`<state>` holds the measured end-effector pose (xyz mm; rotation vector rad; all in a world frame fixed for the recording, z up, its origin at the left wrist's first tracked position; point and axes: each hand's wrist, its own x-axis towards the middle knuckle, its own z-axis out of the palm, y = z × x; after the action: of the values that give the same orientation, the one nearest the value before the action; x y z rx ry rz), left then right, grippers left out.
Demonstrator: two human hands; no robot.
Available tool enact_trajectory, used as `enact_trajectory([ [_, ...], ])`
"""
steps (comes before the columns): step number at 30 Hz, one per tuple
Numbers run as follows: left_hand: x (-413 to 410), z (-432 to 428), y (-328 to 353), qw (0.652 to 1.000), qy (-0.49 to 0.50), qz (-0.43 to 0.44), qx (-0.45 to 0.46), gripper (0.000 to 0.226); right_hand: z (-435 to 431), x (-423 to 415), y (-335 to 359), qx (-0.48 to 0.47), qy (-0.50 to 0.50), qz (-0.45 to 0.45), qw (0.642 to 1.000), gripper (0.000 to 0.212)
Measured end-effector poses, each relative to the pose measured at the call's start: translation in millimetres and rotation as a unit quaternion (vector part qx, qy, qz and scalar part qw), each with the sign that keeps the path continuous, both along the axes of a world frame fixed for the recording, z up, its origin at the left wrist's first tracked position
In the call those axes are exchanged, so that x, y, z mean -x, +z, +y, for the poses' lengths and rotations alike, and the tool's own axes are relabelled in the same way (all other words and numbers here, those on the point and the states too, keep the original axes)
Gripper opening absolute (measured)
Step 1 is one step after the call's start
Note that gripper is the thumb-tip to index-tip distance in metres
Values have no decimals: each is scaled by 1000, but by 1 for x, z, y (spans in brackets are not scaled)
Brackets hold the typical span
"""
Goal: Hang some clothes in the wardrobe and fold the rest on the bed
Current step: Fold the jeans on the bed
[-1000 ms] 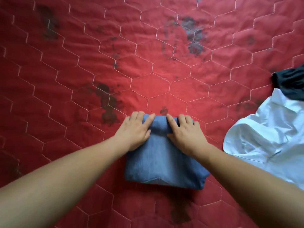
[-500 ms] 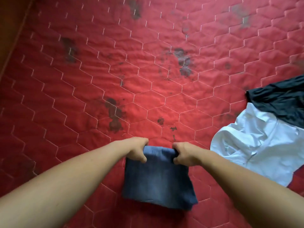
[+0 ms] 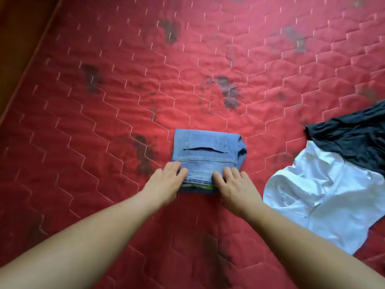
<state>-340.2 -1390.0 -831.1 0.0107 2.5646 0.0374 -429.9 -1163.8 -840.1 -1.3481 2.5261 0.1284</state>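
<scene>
Two hands (head view): the left hand and the right hand both lie flat on the near edge of the folded jeans, fingers straight, gripping nothing.
Left hand: palm down at the near left corner of the denim, fingertips on the fabric, heel of the hand over the mattress.
Right hand: palm down at the near right corner, fingers slightly spread and pointing away from the person.
Folded jeans: a compact blue denim rectangle lying flat on the mattress about mid-frame. A pocket opening and stitched seams face up, stacked layers show at the near edge between the hands, and a bulge of cloth sticks out on its right side.
Mattress: red, quilted in hexagons with pale stitching and marked with dark blotches.
White shirt: crumpled and unfolded, to the right of the jeans and apart from them, beside the right forearm.
Black garment: rumpled, at the right edge of the view, touching the far side of the white shirt.
Wooden surface: brown, along the mattress's far left edge. What it belongs to cannot be told.
</scene>
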Motion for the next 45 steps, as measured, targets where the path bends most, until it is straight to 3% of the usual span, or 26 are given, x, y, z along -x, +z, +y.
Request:
enact_trajectory([
  [2, -25, 10, -26, 994, 13, -109, -6, 72, 18, -31, -33, -73, 28, -94, 993, 66],
  [3, -31, 13, -33, 994, 25, -105, -9, 67, 23, -39, -43, -100, 27, -126, 987, 67],
  [6, -17, 13, -45, 997, 38, 72, -1, 38, 20, -38, -59, 10, -35, -117, 992, 40],
  [8, 3, 11, -54, 982, 52, 180, 4, 37, 6, -23, -67, 130, -70, -68, 987, 29],
  [10, 25, 10, -67, 969, 84, 232, -16, 37, -15, -2, -74, 186, -91, -22, 978, 30],
  [16, 40, 11, -120, 977, 135, 156, -59, 68, -47, 22, -122, 61, -162, -9, 985, 65],
  [21, 40, 6, -150, 971, 118, 197, -72, 73, -39, 21, -158, 93, -165, 34, 981, 68],
  [26, 50, 2, -130, 980, 132, 137, -63, 69, -46, 27, -135, 63, -188, -13, 980, 67],
  [29, 64, -2, -117, 969, 138, 200, -42, 60, -46, 48, -124, 132, -194, -6, 972, 57],
  [33, 85, -10, -134, 973, 135, 185, -23, 78, -48, 68, -141, 82, -217, 21, 973, 68],
  [41, 76, -13, -151, 952, 184, 224, -97, 77, -48, 58, -150, 96, -255, 19, 962, 72],
  [45, 34, 1, -141, 904, 304, 202, -223, 78, -31, 7, -138, 122, -333, -41, 934, 75],
])
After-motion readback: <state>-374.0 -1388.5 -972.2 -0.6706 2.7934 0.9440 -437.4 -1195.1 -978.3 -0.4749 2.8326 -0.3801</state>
